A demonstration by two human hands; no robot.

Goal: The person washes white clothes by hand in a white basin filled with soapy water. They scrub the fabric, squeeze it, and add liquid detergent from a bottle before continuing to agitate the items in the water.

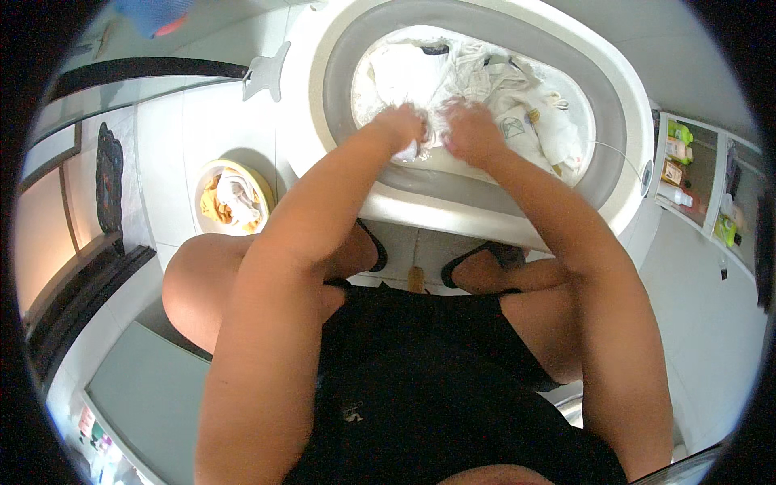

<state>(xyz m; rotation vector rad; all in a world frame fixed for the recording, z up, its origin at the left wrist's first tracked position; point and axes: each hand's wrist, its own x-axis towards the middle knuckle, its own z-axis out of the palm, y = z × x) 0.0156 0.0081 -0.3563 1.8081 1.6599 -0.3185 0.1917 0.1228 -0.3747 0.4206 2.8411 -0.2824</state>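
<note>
An oval white and grey plastic tub (309, 91) stands in front of me, with wet white clothes and cloudy water inside. My left hand (403, 128) grips a bunched white garment (407, 73) near the tub's front side. Close by on the right, my right hand (473, 130) is shut on the same wet cloth. Both hands are blurred, and a little foam shows beneath them. Another pale garment with a green print (513, 126) lies at the right inside the tub. My fingertips are partly hidden in the cloth.
Left of the tub sits a yellow basin (267, 182) holding white and orange cloths. A wall shelf (719, 157) with several bottles is at the right. Between my slippered feet (479, 273) lies a small brown object (416, 280). A black-railed glass panel (151, 66) stands at upper left.
</note>
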